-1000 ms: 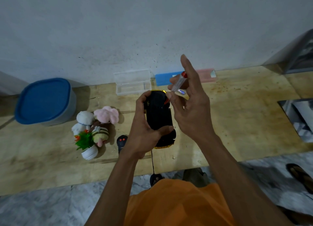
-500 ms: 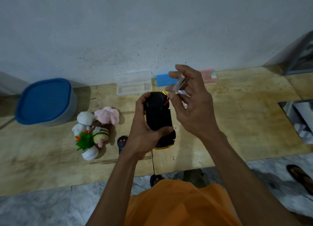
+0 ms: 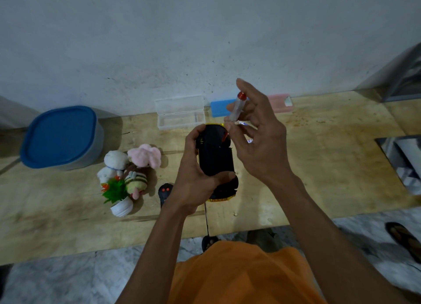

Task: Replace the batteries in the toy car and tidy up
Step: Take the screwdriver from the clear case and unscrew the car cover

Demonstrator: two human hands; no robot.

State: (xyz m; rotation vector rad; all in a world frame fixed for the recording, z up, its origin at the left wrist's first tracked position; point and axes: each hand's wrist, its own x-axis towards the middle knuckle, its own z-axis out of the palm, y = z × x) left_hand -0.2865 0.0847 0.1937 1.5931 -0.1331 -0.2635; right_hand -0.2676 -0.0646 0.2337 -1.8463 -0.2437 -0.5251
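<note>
Currently the left hand (image 3: 193, 178) grips the toy car (image 3: 215, 158) upside down above the middle of the table (image 3: 319, 167), fingers curled round its black underside. The right hand (image 3: 259, 142) pinches a small clear-handled screwdriver (image 3: 235, 109) with a red cap, its tip at the car's far end. I judge the battery cover is being unscrewed or refastened; which one I cannot tell, and no batteries are visible. Tidying remains. An open clear plastic case (image 3: 180, 112) lies at the far edge, just beside a blue case (image 3: 219, 108). Plush toys (image 3: 132, 165) and a black remote (image 3: 165, 191) crowd the left side; the right side offers more room.
</note>
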